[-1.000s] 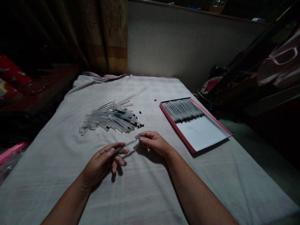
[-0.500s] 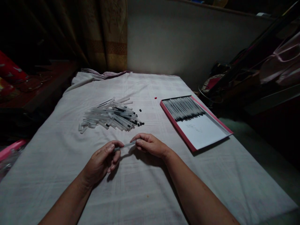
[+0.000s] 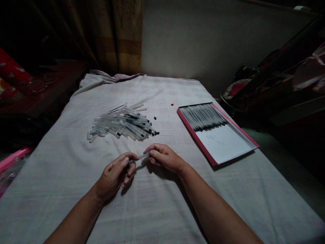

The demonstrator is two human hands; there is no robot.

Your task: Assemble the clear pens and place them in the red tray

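Between my two hands is a slim clear pen (image 3: 143, 156), held just above the cloth near the front middle. My left hand (image 3: 118, 171) pinches one end between thumb and fingers. The fingers of my right hand (image 3: 164, 157) are closed on the other end, which they hide. Beyond my hands lies a loose pile of clear pen parts (image 3: 122, 123), some with dark pieces. Several small black plugs (image 3: 155, 133) sit at the pile's right edge. To the right, a shallow red-edged box (image 3: 196, 142) holds a row of clear pens (image 3: 203, 117) with black tips.
A white checked cloth (image 3: 152, 210) covers the table. A small red piece (image 3: 172, 104) lies near the box's far left corner. At the left stand a dark wooden table (image 3: 58, 81) and something pink (image 3: 15, 157). A curtain (image 3: 127, 37) hangs behind.
The whole view has shifted slightly, with things appearing a little further right. Both hands keep their grip on the pen, and the gap between them looks slightly smaller.
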